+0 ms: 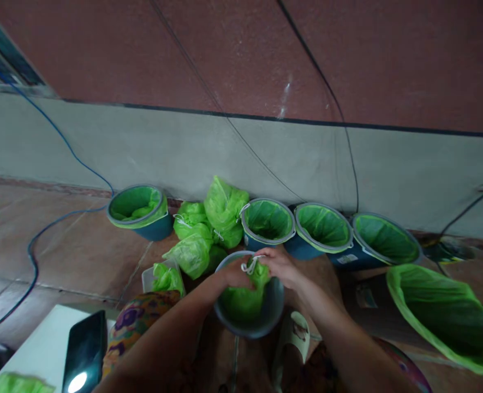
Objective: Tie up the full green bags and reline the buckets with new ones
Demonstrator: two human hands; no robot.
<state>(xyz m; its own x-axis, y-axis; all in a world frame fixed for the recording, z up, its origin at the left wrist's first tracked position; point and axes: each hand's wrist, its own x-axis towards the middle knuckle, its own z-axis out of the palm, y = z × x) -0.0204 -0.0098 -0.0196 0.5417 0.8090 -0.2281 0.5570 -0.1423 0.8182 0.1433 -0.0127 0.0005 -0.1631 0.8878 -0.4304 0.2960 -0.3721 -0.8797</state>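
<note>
A light green plastic bag [247,301] with a white drawstring [249,266] sits inside a grey bucket [277,311] between my knees. My left hand [238,274] is closed on the gathered neck of the bag, at the left of the string. From the other side my right hand [280,265] grips the same neck, its fingers around the bunched plastic by the string. Both hands are over the bucket's opening, and some fingertips are hidden behind the plastic. Just left of the bucket lie several tied green bags [192,254].
Along the wall stand blue buckets lined with green bags, one at the left [155,226] and several at the right [268,219]. A dark bin [368,305] with a green liner is at my right. A phone [84,346] lies on a white surface [40,338]. A blue cable [32,256] crosses the floor.
</note>
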